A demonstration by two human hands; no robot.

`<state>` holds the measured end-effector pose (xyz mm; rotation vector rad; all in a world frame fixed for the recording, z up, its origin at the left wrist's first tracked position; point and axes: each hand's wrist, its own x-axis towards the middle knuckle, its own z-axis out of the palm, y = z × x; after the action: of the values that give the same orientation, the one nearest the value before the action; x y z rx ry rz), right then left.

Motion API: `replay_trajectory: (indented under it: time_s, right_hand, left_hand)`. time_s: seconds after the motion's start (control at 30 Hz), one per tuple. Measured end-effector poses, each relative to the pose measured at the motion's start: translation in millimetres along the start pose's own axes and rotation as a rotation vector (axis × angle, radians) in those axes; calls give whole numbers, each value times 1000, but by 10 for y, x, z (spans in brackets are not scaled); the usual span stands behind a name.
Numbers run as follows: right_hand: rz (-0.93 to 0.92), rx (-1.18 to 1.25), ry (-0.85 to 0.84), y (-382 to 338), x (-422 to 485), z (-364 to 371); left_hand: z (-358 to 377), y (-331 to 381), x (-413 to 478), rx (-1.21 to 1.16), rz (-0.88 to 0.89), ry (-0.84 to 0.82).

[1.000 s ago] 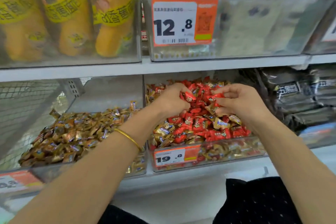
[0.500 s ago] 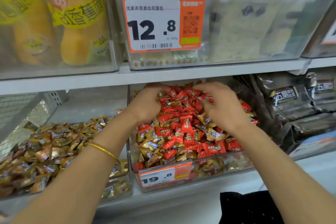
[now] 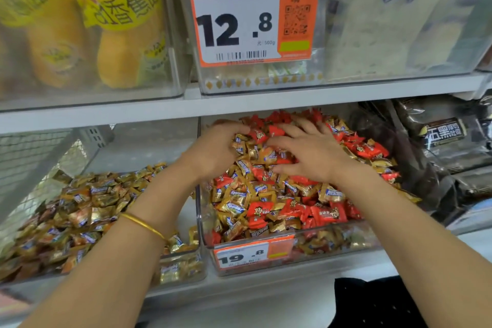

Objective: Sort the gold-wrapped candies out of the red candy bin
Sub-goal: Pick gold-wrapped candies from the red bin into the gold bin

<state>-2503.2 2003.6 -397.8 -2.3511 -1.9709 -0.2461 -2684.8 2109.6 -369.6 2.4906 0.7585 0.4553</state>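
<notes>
A clear bin (image 3: 319, 250) with a 19.8 price tag holds red-wrapped candies (image 3: 327, 214) mixed with gold-wrapped candies (image 3: 234, 202). Both my hands are on the pile toward the back of the bin. My left hand (image 3: 215, 148) is cupped over the left side of the heap. Its fingers bend down out of sight behind the hand, so what they grip is hidden. My right hand (image 3: 311, 153) lies flat on the candies with its fingers spread. A second clear bin (image 3: 183, 271) to the left holds only gold-wrapped candies (image 3: 87, 205).
A white shelf edge (image 3: 266, 104) hangs low just above my hands. On it stands a clear bin with a 12.8 price tag (image 3: 253, 16). Dark packets (image 3: 442, 141) fill the space right of the red bin. A wire mesh panel (image 3: 32, 162) closes the far left.
The view has moved closer and to the right. My right hand has opened from a curled grip and spread flat on the pile. My left hand has moved to the back left of the heap.
</notes>
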Motion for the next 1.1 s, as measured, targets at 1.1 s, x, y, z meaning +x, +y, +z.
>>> replay_trajectory:
  time_s: [1.1]
  right_hand:
    - [-42,66,117,-157,-282,-59]
  left_hand:
    - [419,132,66,293,-60,-66]
